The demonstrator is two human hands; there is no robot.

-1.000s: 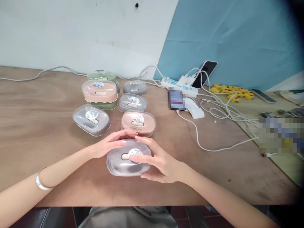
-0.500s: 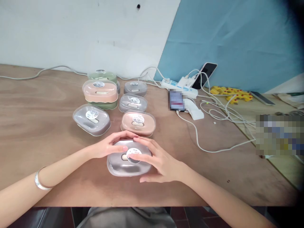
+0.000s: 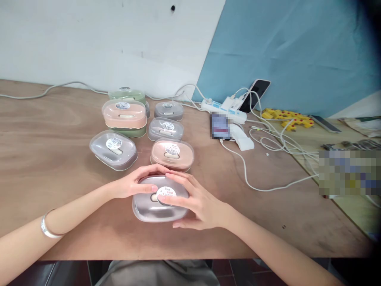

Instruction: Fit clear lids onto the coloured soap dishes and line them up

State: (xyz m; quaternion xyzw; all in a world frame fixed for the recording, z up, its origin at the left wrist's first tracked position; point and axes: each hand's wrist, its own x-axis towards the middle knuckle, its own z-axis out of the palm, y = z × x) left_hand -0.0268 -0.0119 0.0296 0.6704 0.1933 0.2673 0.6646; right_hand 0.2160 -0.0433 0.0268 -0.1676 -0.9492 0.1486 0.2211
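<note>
In the head view, a grey oval box (image 3: 149, 212) with a clear lid lies near the table's front edge. A round white label (image 3: 170, 193) sits on its lid over a pale slot piece. My left hand (image 3: 138, 184) curves round the box's far left side, thumb on the lid by the label. From the right, my right hand (image 3: 199, 202) grips the box, one fingertip on the label and another finger along the near right side. The fingers of both hands meet at the far edge. Just beyond stands a pink oval box (image 3: 181, 154) of the same kind.
Left of centre are another grey box (image 3: 104, 153) and a stacked pink box (image 3: 123, 117) on a green one. Two smaller-looking grey boxes (image 3: 165, 129) stand behind. A power strip (image 3: 238, 116), phone (image 3: 220, 127), white handheld device (image 3: 244, 141) and loose cables occupy the right.
The view has shifted very slightly. Both hands stay on the grey oval box, which remains in the same spot on the table.
</note>
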